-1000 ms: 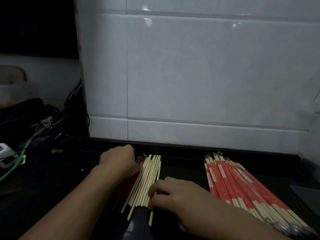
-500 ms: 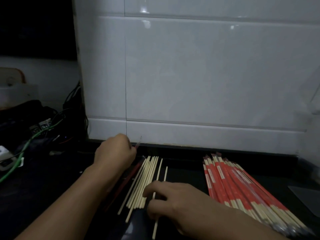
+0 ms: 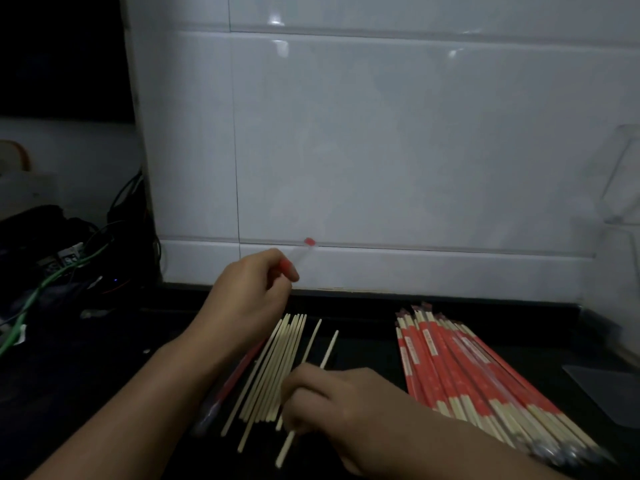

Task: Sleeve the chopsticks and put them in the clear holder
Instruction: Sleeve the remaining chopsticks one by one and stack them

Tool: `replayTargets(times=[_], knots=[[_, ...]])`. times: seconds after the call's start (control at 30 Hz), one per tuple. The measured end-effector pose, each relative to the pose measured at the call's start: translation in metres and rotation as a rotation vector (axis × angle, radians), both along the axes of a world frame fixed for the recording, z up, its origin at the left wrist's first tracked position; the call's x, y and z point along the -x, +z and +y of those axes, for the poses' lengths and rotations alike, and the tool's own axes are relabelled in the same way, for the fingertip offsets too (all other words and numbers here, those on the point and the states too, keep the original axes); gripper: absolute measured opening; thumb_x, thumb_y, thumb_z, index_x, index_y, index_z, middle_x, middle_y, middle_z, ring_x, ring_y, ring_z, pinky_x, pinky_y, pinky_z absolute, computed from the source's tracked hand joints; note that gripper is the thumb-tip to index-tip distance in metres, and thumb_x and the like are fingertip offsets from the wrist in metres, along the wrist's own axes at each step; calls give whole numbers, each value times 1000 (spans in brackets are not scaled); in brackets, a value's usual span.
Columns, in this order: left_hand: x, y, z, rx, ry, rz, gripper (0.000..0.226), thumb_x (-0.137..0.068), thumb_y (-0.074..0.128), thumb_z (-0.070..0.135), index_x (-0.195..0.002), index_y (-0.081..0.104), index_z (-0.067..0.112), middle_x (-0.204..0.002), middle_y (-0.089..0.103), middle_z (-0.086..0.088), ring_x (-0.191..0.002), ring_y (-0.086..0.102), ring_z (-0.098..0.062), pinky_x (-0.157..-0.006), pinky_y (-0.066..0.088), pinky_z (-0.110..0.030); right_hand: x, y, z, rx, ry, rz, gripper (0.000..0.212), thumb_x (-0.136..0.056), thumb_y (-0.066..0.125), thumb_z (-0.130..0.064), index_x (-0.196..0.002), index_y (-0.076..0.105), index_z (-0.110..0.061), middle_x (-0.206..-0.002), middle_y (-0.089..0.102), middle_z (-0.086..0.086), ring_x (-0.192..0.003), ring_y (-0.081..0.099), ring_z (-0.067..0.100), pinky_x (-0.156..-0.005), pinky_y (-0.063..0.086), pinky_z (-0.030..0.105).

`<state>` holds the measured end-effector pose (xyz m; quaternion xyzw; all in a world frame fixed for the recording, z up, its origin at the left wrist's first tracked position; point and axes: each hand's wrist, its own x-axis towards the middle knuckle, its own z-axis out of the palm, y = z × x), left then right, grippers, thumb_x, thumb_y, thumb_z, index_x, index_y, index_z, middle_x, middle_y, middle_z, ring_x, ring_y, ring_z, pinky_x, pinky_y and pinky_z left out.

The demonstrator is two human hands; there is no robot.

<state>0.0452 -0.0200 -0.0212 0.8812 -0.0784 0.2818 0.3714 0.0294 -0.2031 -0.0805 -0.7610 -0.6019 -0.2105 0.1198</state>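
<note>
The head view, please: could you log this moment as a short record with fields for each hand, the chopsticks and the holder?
left hand: raised, pinching an empty sleeve
right hand: on the counter, fingers curled on two bare chopsticks
bare chopsticks: loose pile between the hands
sleeved chopsticks: red stack lying at right
clear holder: at right edge, contents cannot be told

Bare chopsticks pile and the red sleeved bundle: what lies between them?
Head view: two loose chopsticks under the right hand, then bare black counter up to the red sleeved bundle; the bare pile sits left.
</note>
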Motion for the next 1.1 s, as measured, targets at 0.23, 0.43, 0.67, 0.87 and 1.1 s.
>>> replayTargets(times=[0.23, 0.43, 0.67, 0.87, 1.1], knots=[[2, -2, -3, -170, -123, 6, 33, -97, 42, 49, -82, 58, 24, -67, 62, -1, -67, 60, -15, -68, 51, -42, -6, 43, -27, -1218, -211, 429, 40, -100, 49, -4, -128, 47, -33, -85, 65, 4, -54, 56, 13, -55, 50, 25], [1, -5, -10, -192, -172, 85, 17, -98, 56, 32, -85, 66, 28, -75, 69, 6, -68, 64, -10, -69, 55, -38, -19, 69, -71, -1599, -326, 638, 39, -100, 46, -2, -129, 50, -28, -84, 69, 12, -51, 56, 10, -53, 49, 24], [5, -9, -19, -91, -297, 176, 14, -98, 57, 24, -90, 67, 28, -74, 71, 11, -68, 67, -8, -73, 58, -35, -24, 69, -75, -1734, -310, 694, 32, -98, 50, -3, -123, 51, -22, -77, 72, 8, -64, 63, 14, -64, 53, 23], [6, -7, -19, -54, -315, 212, 11, -95, 63, 26, -86, 68, 29, -75, 74, 8, -68, 69, -7, -68, 57, -28, -25, 71, -77, -1799, -296, 702, 33, -98, 50, -2, -126, 51, -18, -82, 70, 12, -63, 63, 12, -65, 54, 22], [8, -8, -19, -35, -318, 236, 10, -95, 64, 26, -87, 70, 27, -77, 74, 7, -69, 70, -6, -73, 59, -29, -22, 70, -74, -1786, -287, 730, 32, -98, 51, -2, -126, 53, -19, -84, 69, 12, -64, 62, 11, -65, 54, 22]])
